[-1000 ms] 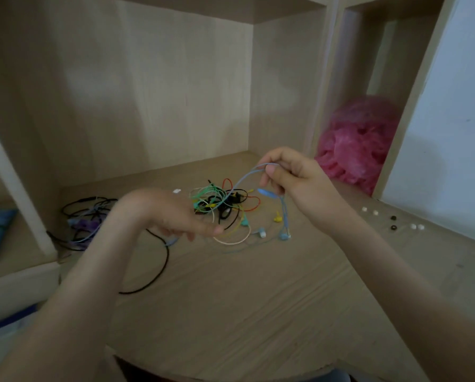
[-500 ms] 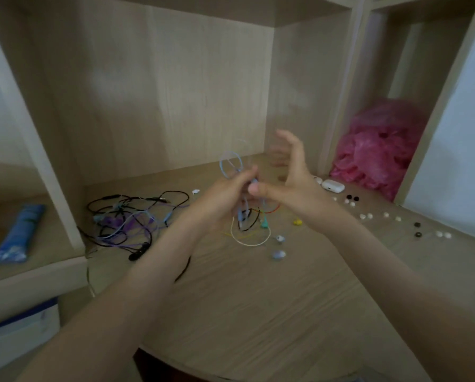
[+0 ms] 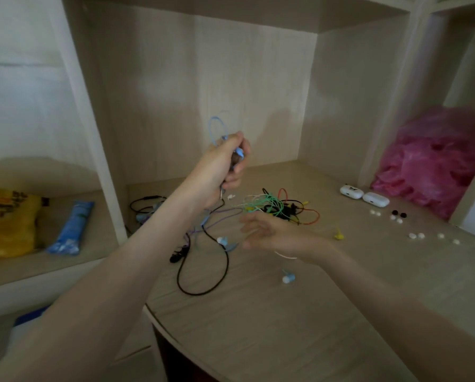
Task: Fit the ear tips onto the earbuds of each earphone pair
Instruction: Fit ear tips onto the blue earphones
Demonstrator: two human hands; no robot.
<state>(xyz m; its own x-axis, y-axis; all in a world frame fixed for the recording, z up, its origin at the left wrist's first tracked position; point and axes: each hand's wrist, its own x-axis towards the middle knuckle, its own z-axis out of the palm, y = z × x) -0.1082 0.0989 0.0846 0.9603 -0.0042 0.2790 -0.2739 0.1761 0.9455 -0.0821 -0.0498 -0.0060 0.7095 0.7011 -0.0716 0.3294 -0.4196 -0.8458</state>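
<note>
Earbuds first: one blue bud (image 3: 288,277) lies nearest me, out on the open middle of the desk (image 3: 258,340). It shows a pale tip, so I read it as already fitted, though it's small and soft. Left of it the black cable (image 3: 227,263) loops across the wood.

Next up, my right hand (image 3: 272,232), and it's let go! Half a second back it was pinched together with the left on the blue cable. Now it hovers low over the desk, fingers spread and holding nothing, with a second blue bud (image 3: 223,240) just beside its fingertips.

Behind it sits the coloured tangle (image 3: 280,208) of earphones, with a yellow bud (image 3: 339,235) lying apart to its right.

Higher and farther, my left hand (image 3: 225,166) has come up and has the blue cable (image 3: 210,130) to itself. The fist is wrapped round the bunched wire, and a loop stands above the knuckles. I can't trace whether the two blue buds hang from it.

So the handover's done: one hand keeps the blue wire, the other is free. My guess is it goes for the next pair, or for tips.

Those ear tips (image 3: 415,235) are well away from both hands, scattered along the desk's right edge, white ones and a few black. Two white cases (image 3: 351,191) sit toward the back right corner, by the pink bag (image 3: 437,161).
</note>
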